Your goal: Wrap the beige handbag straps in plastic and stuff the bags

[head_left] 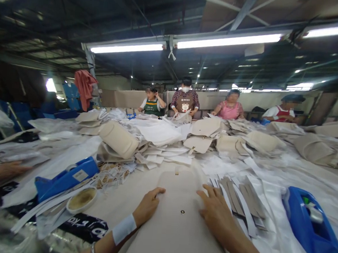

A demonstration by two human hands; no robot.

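Note:
A large beige bag piece [170, 234] lies in front of me, with a round metal snap near its middle and a small gold clasp at its far end. My left hand [148, 205] rests at its left edge, thumb and forefinger stretched forward, the other fingers curled. At the right edge is my right hand [214, 206], fingers spread and slightly blurred, with nothing visible in it. A white band is round my left wrist.
Blue tape dispensers [67, 177] stand left and right [312, 229]. A round dish [81, 200] sits near the left one. Grey and white strips [239, 197] lie right. Beige bags [118, 138] are piled ahead. Several people work opposite; another person's hand [6, 171] shows at left.

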